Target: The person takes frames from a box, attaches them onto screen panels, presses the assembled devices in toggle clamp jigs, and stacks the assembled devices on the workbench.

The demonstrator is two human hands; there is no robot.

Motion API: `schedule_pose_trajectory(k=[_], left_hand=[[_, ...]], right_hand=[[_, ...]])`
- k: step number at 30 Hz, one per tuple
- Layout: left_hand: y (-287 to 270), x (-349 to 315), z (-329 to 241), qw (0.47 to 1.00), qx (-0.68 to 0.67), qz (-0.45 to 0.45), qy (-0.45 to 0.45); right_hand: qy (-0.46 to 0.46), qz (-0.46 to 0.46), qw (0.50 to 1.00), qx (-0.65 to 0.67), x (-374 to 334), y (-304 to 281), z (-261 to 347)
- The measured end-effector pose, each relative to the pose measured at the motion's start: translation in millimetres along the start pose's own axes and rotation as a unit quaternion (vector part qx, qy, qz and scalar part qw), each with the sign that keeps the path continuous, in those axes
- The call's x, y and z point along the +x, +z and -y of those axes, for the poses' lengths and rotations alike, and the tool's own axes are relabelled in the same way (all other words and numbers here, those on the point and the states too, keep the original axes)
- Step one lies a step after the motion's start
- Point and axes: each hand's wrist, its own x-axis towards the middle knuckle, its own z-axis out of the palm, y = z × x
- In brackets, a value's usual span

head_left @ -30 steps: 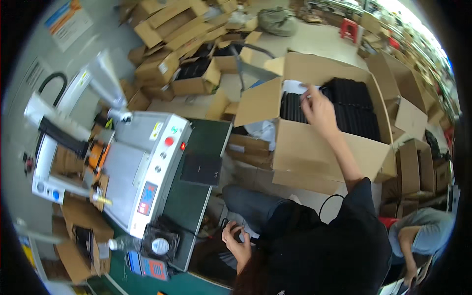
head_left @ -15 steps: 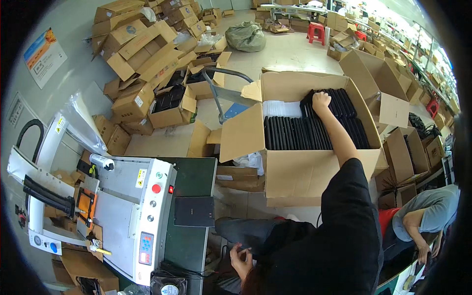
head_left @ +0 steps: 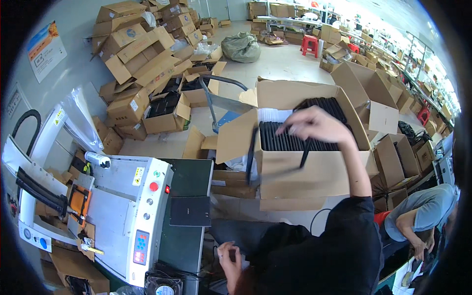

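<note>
My right hand (head_left: 317,125) is raised over the front of a large cardboard box (head_left: 314,172), its fingers closed on a thin black rectangular frame (head_left: 251,155). Smeared by motion, the frame hangs over the box's front left corner. Inside the box, rows of flat black pieces (head_left: 282,137) stand on edge, beside white sheets (head_left: 275,115). Low down near my lap is my left hand (head_left: 230,263), fingers loosely curled and apart, with nothing visible in it.
A benchtop machine (head_left: 118,196) with buttons and a display stands at left on a green table (head_left: 184,241). A dark flat panel (head_left: 190,211) lies at the table's right edge. Behind are a hand truck (head_left: 211,103) and stacked cartons (head_left: 128,105). Another person (head_left: 418,216) works at right.
My right hand has come up out of the black pieces at the box's far side and moved nearer and left, bringing a black frame. My left hand has shifted slightly left and stays low.
</note>
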Motion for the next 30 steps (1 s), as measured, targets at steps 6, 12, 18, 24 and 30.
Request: schedule_pose_trajectory(k=[6, 12, 18, 24, 30], left_hand=[[-17.0, 1.1, -7.6, 0.975, -0.201, 0.020, -0.088], [-26.4, -6.8, -26.9, 0.791, -0.578, 0.076, -0.186], [-27.9, -78.7, 98.2, 0.778, -0.493, 0.229, -0.316], [-44.9, -33.4, -32.0, 0.785, -0.562, 0.034, -0.258], [-53.9, -4.7, -1.9, 0.714, -0.687, 0.100, -0.094]], right_hand=[[-0.237, 0.339, 0.904, -0.105, 21.0, 149.2, 17.9], [-0.347, 0.371, 0.855, -0.106, -4.1, 288.6, 24.8], [-0.523, 0.211, 0.816, -0.128, -9.7, 320.0, 37.6], [-0.397, 0.050, 0.916, -0.025, -26.1, 275.3, 53.5], [-0.330, 0.301, 0.894, 0.025, -51.5, 295.2, 24.5]])
